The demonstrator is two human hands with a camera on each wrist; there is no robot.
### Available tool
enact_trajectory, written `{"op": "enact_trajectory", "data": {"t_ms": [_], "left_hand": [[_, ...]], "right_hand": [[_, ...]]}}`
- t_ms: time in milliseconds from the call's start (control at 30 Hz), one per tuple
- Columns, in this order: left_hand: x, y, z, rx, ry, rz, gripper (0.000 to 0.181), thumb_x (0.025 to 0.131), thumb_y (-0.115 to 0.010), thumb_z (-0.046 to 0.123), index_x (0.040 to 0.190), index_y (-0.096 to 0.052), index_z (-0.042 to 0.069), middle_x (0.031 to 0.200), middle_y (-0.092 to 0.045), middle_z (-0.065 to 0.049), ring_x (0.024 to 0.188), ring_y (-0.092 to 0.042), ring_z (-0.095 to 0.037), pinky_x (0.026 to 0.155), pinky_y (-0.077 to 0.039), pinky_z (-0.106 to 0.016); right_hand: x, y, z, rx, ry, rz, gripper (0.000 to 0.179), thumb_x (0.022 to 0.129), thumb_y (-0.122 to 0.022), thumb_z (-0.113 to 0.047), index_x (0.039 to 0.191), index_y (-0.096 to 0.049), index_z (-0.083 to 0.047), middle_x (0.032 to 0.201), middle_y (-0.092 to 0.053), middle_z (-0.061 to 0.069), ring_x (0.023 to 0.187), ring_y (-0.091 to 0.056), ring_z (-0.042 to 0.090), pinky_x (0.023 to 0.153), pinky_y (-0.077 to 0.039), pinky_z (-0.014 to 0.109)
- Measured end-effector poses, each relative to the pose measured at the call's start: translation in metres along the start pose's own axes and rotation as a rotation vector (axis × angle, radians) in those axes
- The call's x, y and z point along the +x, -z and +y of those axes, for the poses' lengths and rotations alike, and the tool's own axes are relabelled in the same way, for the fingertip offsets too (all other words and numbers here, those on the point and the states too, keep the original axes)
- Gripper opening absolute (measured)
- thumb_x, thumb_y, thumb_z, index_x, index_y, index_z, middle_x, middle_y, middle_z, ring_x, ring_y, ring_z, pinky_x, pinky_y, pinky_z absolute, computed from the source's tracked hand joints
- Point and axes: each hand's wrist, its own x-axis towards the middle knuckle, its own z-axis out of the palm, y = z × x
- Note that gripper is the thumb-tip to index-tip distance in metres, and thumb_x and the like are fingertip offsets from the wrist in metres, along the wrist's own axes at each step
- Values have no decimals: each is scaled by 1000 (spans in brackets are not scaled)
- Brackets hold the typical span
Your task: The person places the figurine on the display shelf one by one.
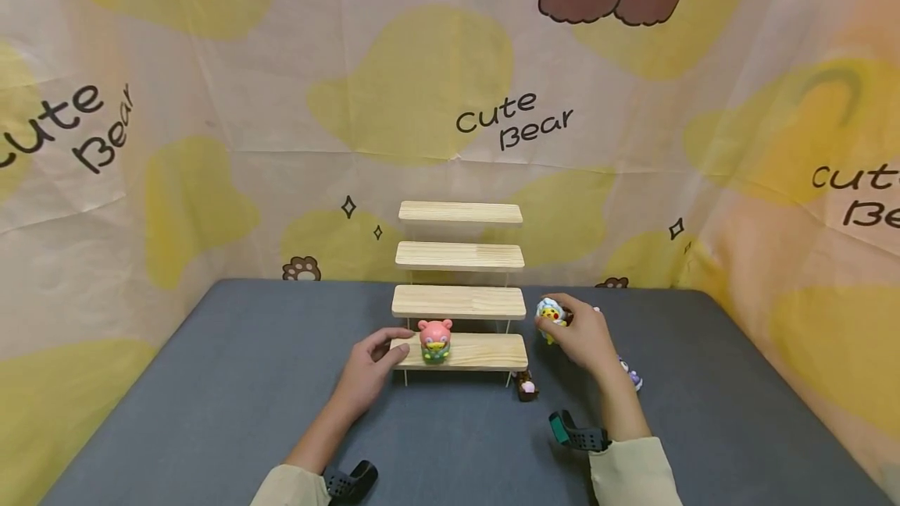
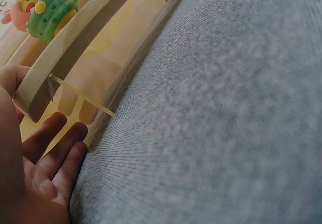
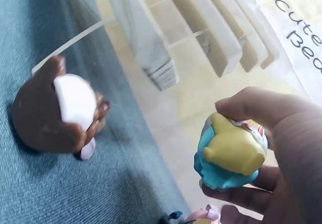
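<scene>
My left hand [image 1: 369,369] grips the left end of the lowest step of a wooden stepped stand [image 1: 458,301], the thumb over the top. In the left wrist view its other fingers [image 2: 63,146] extend below the board. A pink-hooded yellow figurine [image 1: 435,342] with a green lower part sits on that step, right by this hand. To the right of the stand, my right hand [image 1: 582,334] pinches a yellow figurine [image 1: 550,320] with a white-and-blue hood between thumb and fingers. The right wrist view shows this figurine's yellow and teal back.
A brown figurine [image 1: 525,386] with a pale front is on the grey table [image 1: 211,404] by the stand's right front leg. A purple-and-white figurine [image 1: 632,375] is partly hidden behind the right forearm. A printed cloth [image 1: 436,76] hangs behind the table.
</scene>
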Motion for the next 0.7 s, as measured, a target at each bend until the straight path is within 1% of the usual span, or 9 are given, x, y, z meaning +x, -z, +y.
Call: {"op": "enact_trajectory", "data": {"t_ms": [67, 133, 233, 333, 433, 533, 567, 633, 700], "left_hand": [[-1, 1, -1, 1, 1, 1, 20, 98, -66, 19, 116, -73, 12, 125, -70, -8, 124, -60, -19, 96, -47, -19], [-2, 1, -2, 1, 1, 0, 21, 98, -66, 20, 117, -73, 13, 126, -70, -8, 128, -58, -19, 100, -45, -19], [-1, 1, -3, -10, -2, -8, 22, 98, -66, 20, 117, -73, 12, 127, -69, -8, 128, -57, -19, 101, -45, -21], [-1, -1, -3, -21, 5, -4, 21, 98, -67, 20, 117, -73, 13, 127, -69, -7, 125, -59, -17, 97, -47, -21], [-1, -1, -3, -24, -1, 6, 20, 98, -67, 19, 116, -73, 13, 126, -69, -8, 122, -60, -15, 94, -48, -20], [-1, -1, -2, -29, -15, 4, 21, 98, -66, 17, 117, -72, 10, 126, -69, -10, 122, -61, -14, 94, -48, -18], [-1, -1, -2, -30, -22, 2, 21, 98, -66, 17, 117, -72, 10, 126, -69, -11, 122, -61, -14, 94, -48, -18], [-1, -1, -2, -33, -25, -3, 22, 98, -66, 17, 117, -72, 9, 126, -69, -12, 121, -61, -14, 93, -48, -18], [-1, -1, -2, -31, -18, -6, 22, 98, -66, 17, 117, -72, 9, 126, -69, -12, 120, -61, -12, 92, -49, -19]], "right_hand": [[-1, 1, -2, 51, -20, 11, 44, 90, -74, -29, 129, -67, -9, 106, -73, 17, 81, -62, 22, 65, -47, 30], [-2, 2, -3, 104, -30, 9, 47, 91, -74, -30, 133, -64, -12, 107, -71, 17, 80, -60, 20, 64, -47, 29], [-3, 5, -5, 194, -21, -32, 53, 94, -72, -29, 143, -57, -16, 111, -68, 17, 79, -56, 19, 63, -46, 29], [-4, 8, -4, 268, 12, -86, 54, 97, -68, -31, 148, -52, -18, 113, -65, 17, 81, -54, 19, 64, -47, 30], [-4, 11, -6, 301, 43, -107, 50, 99, -65, -35, 145, -54, -19, 107, -62, 16, 78, -52, 19, 63, -45, 29], [-4, 12, -8, 333, 64, -107, 45, 98, -67, -33, 140, -58, -18, 101, -60, 16, 73, -49, 16, 61, -43, 28], [-4, 12, -9, 355, 67, -109, 44, 98, -68, -31, 138, -59, -17, 101, -59, 16, 71, -49, 15, 60, -44, 27], [-4, 13, -10, 423, 77, -115, 43, 96, -71, -24, 136, -60, -13, 105, -59, 18, 72, -53, 14, 62, -51, 28], [-4, 14, -10, 496, 83, -124, 41, 94, -72, -18, 133, -61, -9, 110, -59, 20, 74, -57, 14, 67, -57, 32]]}}
